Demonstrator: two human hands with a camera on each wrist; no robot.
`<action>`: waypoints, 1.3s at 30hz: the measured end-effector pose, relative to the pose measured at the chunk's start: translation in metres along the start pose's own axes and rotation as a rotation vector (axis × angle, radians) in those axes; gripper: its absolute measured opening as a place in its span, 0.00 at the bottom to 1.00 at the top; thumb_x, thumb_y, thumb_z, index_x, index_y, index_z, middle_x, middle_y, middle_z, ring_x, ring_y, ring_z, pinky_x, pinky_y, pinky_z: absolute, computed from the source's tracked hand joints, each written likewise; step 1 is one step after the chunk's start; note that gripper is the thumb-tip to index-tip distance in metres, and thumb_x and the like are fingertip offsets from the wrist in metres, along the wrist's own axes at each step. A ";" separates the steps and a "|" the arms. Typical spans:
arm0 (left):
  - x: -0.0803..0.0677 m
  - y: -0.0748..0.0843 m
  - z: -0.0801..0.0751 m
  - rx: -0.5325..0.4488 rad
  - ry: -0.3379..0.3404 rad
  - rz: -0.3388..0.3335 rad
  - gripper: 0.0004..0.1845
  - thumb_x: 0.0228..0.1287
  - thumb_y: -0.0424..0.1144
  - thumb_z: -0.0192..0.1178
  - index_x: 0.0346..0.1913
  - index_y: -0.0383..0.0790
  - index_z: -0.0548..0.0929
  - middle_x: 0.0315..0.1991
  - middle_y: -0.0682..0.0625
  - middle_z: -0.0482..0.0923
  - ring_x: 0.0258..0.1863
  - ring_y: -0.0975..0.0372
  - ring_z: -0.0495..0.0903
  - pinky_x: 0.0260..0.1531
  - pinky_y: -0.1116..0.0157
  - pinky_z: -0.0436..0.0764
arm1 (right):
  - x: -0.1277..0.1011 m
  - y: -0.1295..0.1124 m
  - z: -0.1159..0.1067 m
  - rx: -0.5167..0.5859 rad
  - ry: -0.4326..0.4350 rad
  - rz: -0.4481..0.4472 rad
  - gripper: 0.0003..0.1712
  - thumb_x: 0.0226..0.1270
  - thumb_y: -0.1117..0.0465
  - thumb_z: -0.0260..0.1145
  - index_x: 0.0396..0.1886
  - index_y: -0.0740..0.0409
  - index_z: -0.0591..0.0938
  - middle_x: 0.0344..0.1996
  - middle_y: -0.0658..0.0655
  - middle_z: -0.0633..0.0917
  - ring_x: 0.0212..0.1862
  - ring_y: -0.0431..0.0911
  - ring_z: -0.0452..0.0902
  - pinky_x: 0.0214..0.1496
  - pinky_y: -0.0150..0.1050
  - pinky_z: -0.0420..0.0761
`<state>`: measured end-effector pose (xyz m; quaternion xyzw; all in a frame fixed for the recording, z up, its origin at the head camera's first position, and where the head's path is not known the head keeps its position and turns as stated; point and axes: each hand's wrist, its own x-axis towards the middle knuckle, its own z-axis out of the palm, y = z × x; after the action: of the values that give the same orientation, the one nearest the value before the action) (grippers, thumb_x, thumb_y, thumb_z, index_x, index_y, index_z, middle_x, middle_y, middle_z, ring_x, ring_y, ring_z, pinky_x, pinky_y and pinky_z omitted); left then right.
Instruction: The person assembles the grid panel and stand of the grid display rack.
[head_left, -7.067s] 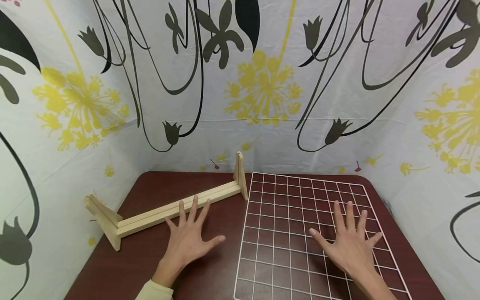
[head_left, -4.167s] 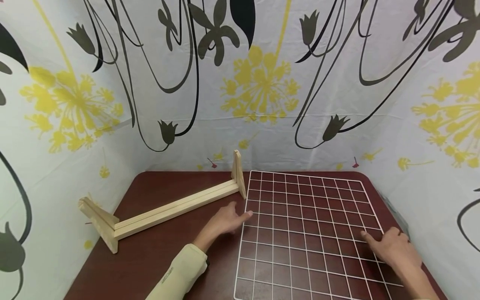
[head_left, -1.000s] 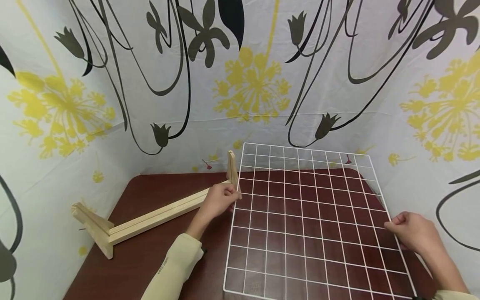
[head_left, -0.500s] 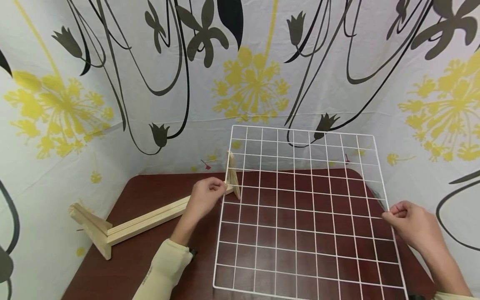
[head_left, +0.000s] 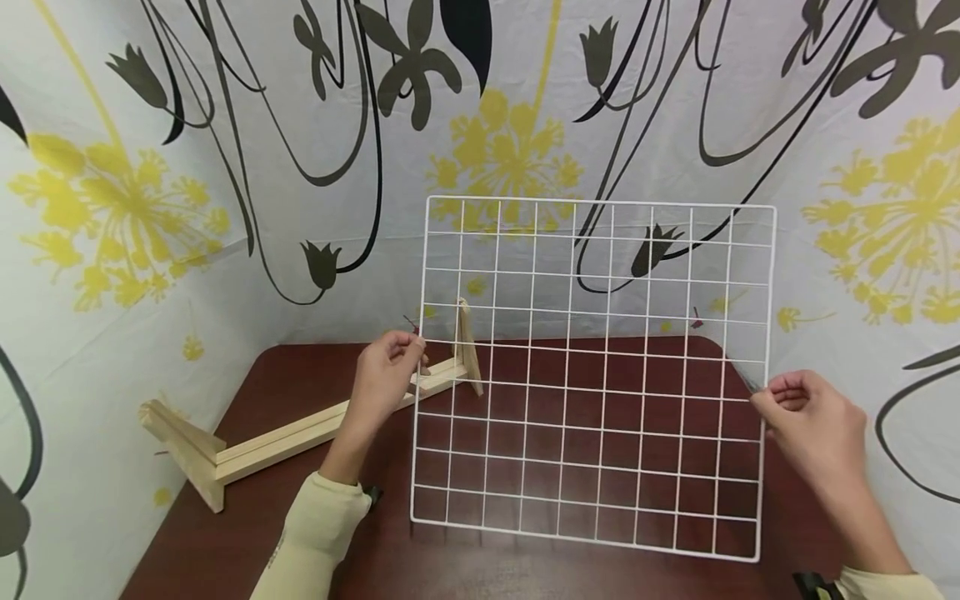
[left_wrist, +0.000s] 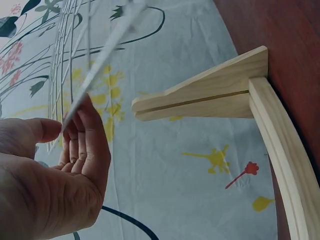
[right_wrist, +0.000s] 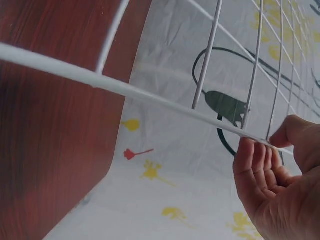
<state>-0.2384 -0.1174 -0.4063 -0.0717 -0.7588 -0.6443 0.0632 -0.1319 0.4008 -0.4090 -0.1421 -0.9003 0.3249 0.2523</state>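
A white wire grid panel (head_left: 603, 389) stands tilted up above the table, facing me, its lower edge nearest to me. My left hand (head_left: 382, 379) pinches its left side wire between thumb and fingers; the left wrist view shows the fingers curled behind this wire. On the opposite edge, the right hand (head_left: 817, 429) pinches the right side wire, with thumb and fingertips meeting on the frame (right_wrist: 160, 103) in the right wrist view. A wooden stand (head_left: 292, 435) with a grooved bar and two upright end pieces lies behind my left hand. One grooved upright (left_wrist: 215, 95) shows in the left wrist view.
The dark red table (head_left: 210, 546) carries the stand on its left side. A patterned cloth (head_left: 360, 283) with flowers hangs around the back and both sides. Through the grid, the stand's far upright is partly seen.
Both hands went from spread open above the table to pinching the grid's sides. The grid rose from lying flat and tilted upright, shifting left. The stand stayed put.
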 end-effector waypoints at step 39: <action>0.002 0.013 0.005 -0.680 0.274 0.223 0.07 0.81 0.38 0.58 0.46 0.39 0.83 0.31 0.54 0.75 0.27 0.65 0.63 0.30 0.70 0.61 | -0.004 -0.073 0.040 0.430 0.396 -0.199 0.07 0.64 0.71 0.65 0.37 0.75 0.81 0.29 0.33 0.81 0.31 0.22 0.78 0.29 0.14 0.73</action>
<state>-0.2381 -0.1106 -0.3942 -0.0839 -0.4737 -0.8520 0.2063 -0.1574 0.3236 -0.3893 -0.0570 -0.7537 0.4478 0.4776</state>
